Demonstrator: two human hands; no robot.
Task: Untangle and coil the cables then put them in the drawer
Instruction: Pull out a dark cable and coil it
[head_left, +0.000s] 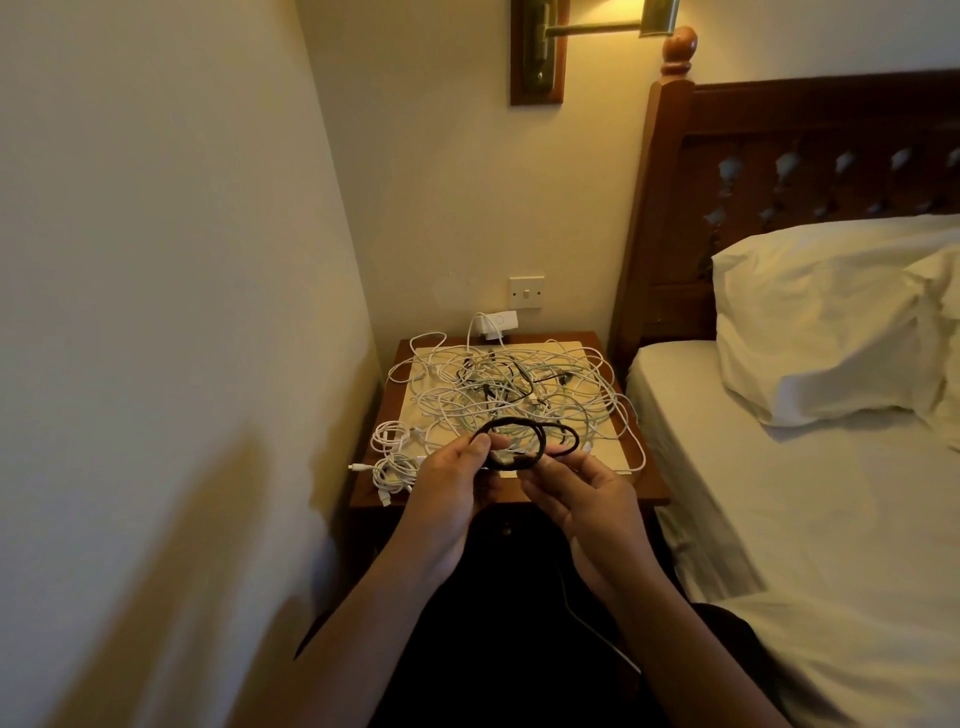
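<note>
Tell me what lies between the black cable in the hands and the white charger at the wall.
Head view: a tangle of white and black cables covers the bedside table there.

The wooden nightstand tabletop carries a pale mat. A tangle of white and black cables sprawls across the mat. Coiled white cables lie left of it, and a white charger sits behind it.

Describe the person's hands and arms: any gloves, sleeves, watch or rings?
The left hand and right hand are ungloved, with no rings showing. Both forearms are bare where visible: no sleeves, watch or bracelet in view.
</note>
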